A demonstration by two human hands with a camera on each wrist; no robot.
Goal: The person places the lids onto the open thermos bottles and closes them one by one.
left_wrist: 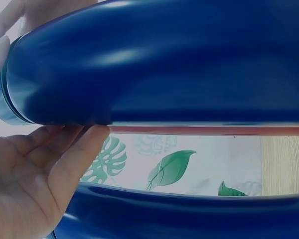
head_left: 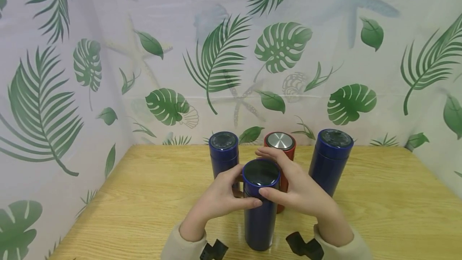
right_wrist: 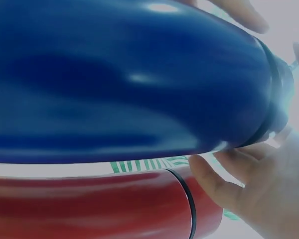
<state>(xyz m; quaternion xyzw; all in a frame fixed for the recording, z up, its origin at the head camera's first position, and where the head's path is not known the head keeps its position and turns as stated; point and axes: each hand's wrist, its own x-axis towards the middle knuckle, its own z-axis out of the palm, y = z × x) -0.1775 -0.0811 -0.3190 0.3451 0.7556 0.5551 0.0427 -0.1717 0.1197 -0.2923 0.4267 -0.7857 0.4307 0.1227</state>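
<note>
A blue thermos (head_left: 259, 226) with a dark glossy top stands upright on the table, nearest to me. My left hand (head_left: 221, 198) holds its upper part from the left, thumb across the front and fingers reaching behind. From the right, my right hand (head_left: 302, 189) holds the lid (head_left: 261, 172), its thumb on the front of the rim and its index finger raised over the far side. The right wrist view has its other fingers (right_wrist: 217, 181) bent behind the blue thermos, near the lid seam. Both hands partly hide the thermos's neck.
Behind stand a blue thermos (head_left: 223, 157) on the left, a red thermos (head_left: 282, 183) with a silver top in the middle, and another blue thermos (head_left: 329, 167) on the right. The wooden table (head_left: 144, 200) meets a leaf-print cloth (head_left: 231, 91) at the back.
</note>
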